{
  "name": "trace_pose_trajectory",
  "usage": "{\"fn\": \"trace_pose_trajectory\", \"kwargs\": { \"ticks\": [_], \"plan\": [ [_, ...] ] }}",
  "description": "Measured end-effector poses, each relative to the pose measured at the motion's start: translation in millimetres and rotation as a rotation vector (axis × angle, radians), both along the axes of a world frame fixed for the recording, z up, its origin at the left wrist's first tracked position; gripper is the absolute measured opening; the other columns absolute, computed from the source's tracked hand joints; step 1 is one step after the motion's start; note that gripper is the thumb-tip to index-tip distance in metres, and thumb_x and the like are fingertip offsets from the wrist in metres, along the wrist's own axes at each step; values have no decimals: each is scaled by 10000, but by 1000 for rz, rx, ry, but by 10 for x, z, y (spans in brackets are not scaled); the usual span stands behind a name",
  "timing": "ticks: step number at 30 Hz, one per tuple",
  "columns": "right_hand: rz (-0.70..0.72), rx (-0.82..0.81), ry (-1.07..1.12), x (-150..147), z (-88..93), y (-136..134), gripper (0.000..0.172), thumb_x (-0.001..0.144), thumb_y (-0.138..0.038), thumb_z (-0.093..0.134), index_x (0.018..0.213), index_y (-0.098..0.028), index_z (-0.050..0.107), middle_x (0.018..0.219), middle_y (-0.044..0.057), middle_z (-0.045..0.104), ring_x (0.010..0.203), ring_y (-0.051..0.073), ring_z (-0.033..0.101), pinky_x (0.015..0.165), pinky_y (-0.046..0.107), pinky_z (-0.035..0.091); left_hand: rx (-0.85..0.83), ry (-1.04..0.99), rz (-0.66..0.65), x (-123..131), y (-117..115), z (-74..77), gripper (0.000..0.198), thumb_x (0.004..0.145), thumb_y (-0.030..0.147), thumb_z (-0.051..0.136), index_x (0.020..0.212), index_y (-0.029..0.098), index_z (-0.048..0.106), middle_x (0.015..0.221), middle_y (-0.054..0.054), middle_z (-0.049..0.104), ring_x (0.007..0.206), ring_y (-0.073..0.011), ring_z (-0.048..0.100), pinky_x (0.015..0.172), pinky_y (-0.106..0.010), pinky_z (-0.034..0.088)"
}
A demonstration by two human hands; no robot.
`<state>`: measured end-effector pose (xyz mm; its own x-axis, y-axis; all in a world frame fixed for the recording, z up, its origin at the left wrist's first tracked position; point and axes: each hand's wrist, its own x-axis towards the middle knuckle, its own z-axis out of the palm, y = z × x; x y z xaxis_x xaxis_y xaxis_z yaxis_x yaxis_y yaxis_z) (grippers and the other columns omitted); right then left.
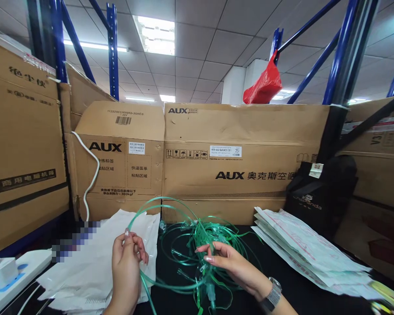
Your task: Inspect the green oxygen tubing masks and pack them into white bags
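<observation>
A tangled pile of thin, clear green plastic tubing lies on the black table in front of me, with clear connector ends among the coils. My left hand is closed on a loop of this tubing, left of the pile. From its fingertips the loop arcs up and over to the right, while other lengths run out below the palm. At the front of the pile, my right hand curls its thumb and index finger around a strand. A translucent green connector hangs just below the right fingers.
White plastic packets lie at left, near a white power strip. Stacked printed pouches are at right, before a black bag. Cardboard boxes wall off the back. A red bag hangs from the blue rack.
</observation>
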<state>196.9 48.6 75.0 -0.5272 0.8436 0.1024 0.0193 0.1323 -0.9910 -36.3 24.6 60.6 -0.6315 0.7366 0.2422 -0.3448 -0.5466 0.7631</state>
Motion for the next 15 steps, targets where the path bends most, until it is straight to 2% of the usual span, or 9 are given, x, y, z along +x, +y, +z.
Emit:
{"fn": "trace_pose_trajectory", "kwargs": {
  "ticks": [5,9,11,15],
  "plan": [
    [113,-90,182,-101,-103,4,186,679,-295,648,745,-129,594,874,93,673,956,198,553,927,356,275,-45,-126,20,-131,45,28,225,715,378,554,646,199,436,473,80,460,343,-56,380,317,-154,305],
    [-8,-153,425,-107,-129,49,130,731,-275,606,752,-158,554,691,32,670,763,169,614,862,374,344,-77,-107,-57,-84,37,29,205,688,359,587,663,189,476,475,74,470,354,-58,384,327,-158,316],
    [-91,-181,545,-63,-125,92,140,717,-254,623,802,-156,570,605,-11,626,640,137,600,796,351,397,-125,-86,-203,-20,21,29,201,670,350,610,685,176,510,464,67,468,365,-68,404,354,-178,354],
    [-218,-189,766,62,-101,182,265,664,-207,670,913,-148,598,492,-76,495,468,62,462,645,247,449,-272,-136,-621,88,-1,28,256,698,410,575,736,159,549,438,77,424,322,-45,349,370,-184,351]
  ]
}}
